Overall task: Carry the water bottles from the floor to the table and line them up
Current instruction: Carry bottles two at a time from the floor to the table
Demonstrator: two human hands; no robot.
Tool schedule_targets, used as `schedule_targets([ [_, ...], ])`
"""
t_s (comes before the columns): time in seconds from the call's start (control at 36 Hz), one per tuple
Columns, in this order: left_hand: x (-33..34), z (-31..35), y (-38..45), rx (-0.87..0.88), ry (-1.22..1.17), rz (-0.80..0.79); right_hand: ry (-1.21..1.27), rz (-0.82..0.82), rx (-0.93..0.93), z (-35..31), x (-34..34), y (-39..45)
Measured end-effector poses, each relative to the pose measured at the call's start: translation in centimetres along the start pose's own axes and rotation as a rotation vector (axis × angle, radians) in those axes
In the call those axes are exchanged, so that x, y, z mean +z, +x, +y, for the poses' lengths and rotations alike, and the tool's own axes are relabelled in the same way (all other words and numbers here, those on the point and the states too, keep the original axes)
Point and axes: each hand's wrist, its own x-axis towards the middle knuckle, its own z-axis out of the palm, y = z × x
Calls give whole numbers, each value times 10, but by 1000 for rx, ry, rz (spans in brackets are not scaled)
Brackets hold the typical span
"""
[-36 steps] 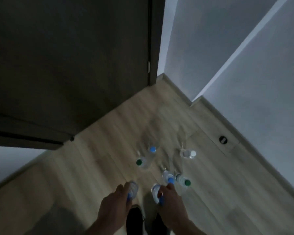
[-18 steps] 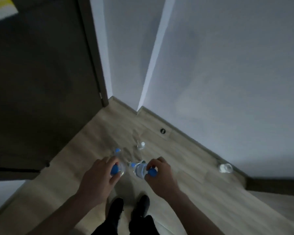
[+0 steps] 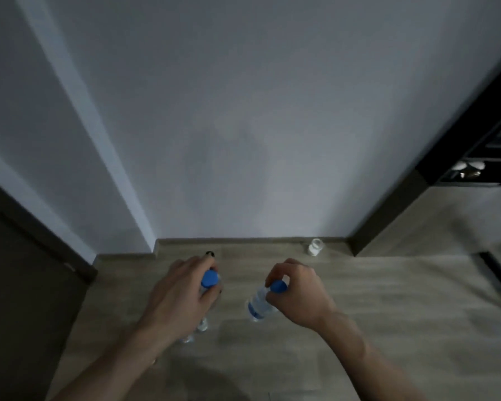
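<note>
You are in the carrying stage: your left hand [image 3: 180,296] grips one bottle [image 3: 207,287] near its blue cap, fingers curled round the neck. Your right hand [image 3: 298,293] pinches a second bottle [image 3: 258,305] at its blue cap, fingers closed on it, so that it hangs tilted. Both are lifted clear of the wooden floor [image 3: 388,314]. No tabletop is in view, so judge that placement and lining up remain. A small pale container [image 3: 315,246] stands against the skirting board; whether it is a bottle cannot be told. The bottles are clear, smooth plastic cylinders; expect them to swing under a cap-only grip.
</note>
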Motion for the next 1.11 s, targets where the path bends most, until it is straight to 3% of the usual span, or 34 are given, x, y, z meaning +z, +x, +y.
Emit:
schedule_targets([
  [0.17,36,114,43,144,26,-9,14,135,42,79,-87,-45],
  [0.58,155,391,95,341,-6,-36,-85,216,209,275,-290,-166],
  [1.11,301,635,207,696,-91,-233,11,499,481,474,-447,-220],
])
